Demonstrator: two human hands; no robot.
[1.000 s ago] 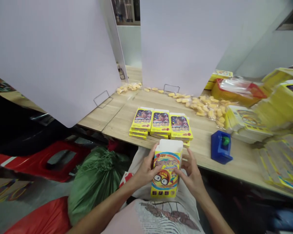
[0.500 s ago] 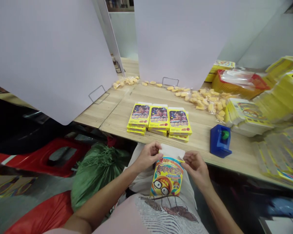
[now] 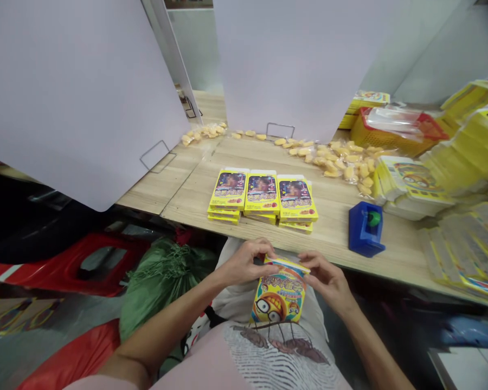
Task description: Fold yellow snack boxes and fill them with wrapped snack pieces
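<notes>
A yellow cartoon-printed box [image 3: 280, 297] rests on my lap, its printed front facing up at me. My left hand [image 3: 254, 261] grips its upper left corner, thumb on the front. At the upper right corner, my right hand [image 3: 323, 277] pinches the edge between thumb and fingers. The top flap is folded over at the upper edge. Just beyond my hands, three short stacks of yellow boxes lie side by side on the table: a left stack [image 3: 229, 189], a middle stack [image 3: 262, 192] and a right stack [image 3: 296, 197].
A blue tape dispenser [image 3: 364, 230] stands on the wooden table [image 3: 195, 208] at right. Wrapped yellow pieces [image 3: 347, 162] lie along white panels [image 3: 301, 59]. Flattened boxes [image 3: 463, 157] and a basket [image 3: 374, 130] crowd the right. A green sack [image 3: 162, 281] and red stool [image 3: 106, 265] are at left.
The white flap that stood up at the box's top is now folded down. Both hands have closed in on the top edge. The view has shifted slightly.
</notes>
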